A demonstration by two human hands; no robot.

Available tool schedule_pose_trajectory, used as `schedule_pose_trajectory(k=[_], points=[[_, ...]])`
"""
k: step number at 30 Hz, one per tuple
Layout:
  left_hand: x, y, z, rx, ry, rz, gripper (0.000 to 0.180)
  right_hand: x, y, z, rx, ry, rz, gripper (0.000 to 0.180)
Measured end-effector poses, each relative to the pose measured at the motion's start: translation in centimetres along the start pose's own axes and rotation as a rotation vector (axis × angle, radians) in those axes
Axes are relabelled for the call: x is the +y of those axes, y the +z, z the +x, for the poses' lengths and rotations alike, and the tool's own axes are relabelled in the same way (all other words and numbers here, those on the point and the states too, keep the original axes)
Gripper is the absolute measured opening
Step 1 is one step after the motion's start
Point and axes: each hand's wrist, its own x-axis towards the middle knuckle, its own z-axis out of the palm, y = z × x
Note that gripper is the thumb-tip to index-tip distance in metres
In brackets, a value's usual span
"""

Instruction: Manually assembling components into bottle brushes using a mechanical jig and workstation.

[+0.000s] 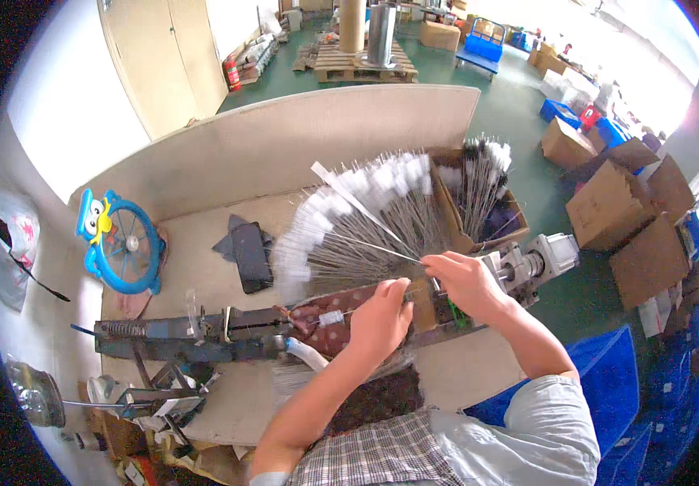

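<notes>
My right hand (464, 278) pinches the near ends of a fan of thin metal wires with white brush tips (349, 219), spread across the workbench (203, 267). My left hand (379, 317) rests on a long dark metal machine (203, 336), its fingers closed on one white-tipped wire (331, 317) lying along a patterned cloth. A grey motor (539, 259) sits at the machine's right end, just beyond my right hand.
A cardboard box (487, 219) holding more brush wires stands to the right. A black phone (250, 256) and a blue owl-shaped fan (120, 241) lie on the left. A beige board (284, 138) backs the bench. Blue crates (600, 381) and cardboard boxes (608, 202) crowd the floor.
</notes>
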Motion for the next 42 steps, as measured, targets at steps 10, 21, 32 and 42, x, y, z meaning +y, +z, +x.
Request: schedule_pose_trajectory(k=[10,21,32,42], points=[[-3.3,2.1,2.6,-0.154,0.108,0.77,0.005,2.7,0.8,0.1,0.026,-0.012,-0.063,0.011],[-2.6,-4.0,-5.7,0.092,0.229,0.483,0.031,-1.6,3.9,3.6,-0.242,-0.415,0.124,0.015],[-7.0,-8.7,-14.1,0.52,-1.139,-1.731,0.042,-8.0,14.1,6.6,-0.161,-0.499,0.052,0.006],[-6.8,-8.2,-11.3,0.178,-0.777,-0.167,0.048,-9.1,13.3,6.8,-0.197,-0.383,0.036,0.006]])
